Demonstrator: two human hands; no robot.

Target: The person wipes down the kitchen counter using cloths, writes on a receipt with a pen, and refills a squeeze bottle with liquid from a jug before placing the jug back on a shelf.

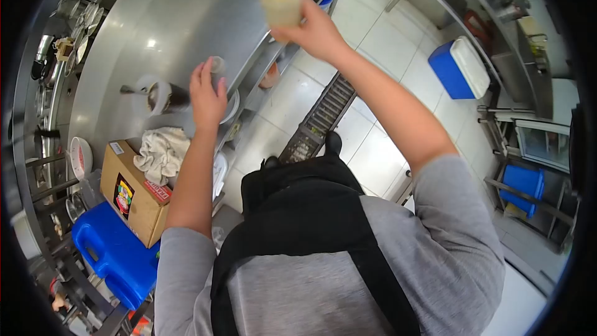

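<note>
"Stainless steel counter along one side, pale floor tiles beside it, with a drain grate set among them. What shall I steer by?"

"Take the cardboard box. A crumpled cloth lies up against it, and a blue plastic object sits just beside it."

"Where's the right hand, then?"

"Well apart from the box, out past the left hand. Its fingers are closed around a pale, squat container, raised and a bit blurred; I can't make out what's inside."

"And the left hand?"

"Nearer the box, beyond the cloth. Thumb and fingers are somewhat apart, with a small clear cup right at the fingertips. Whether they grip it, I can't tell."

"Anything else by that hand?"

"Yes, a container of something dark, also beyond the box, on the counter. A white bowl is near the box's other side."
</note>
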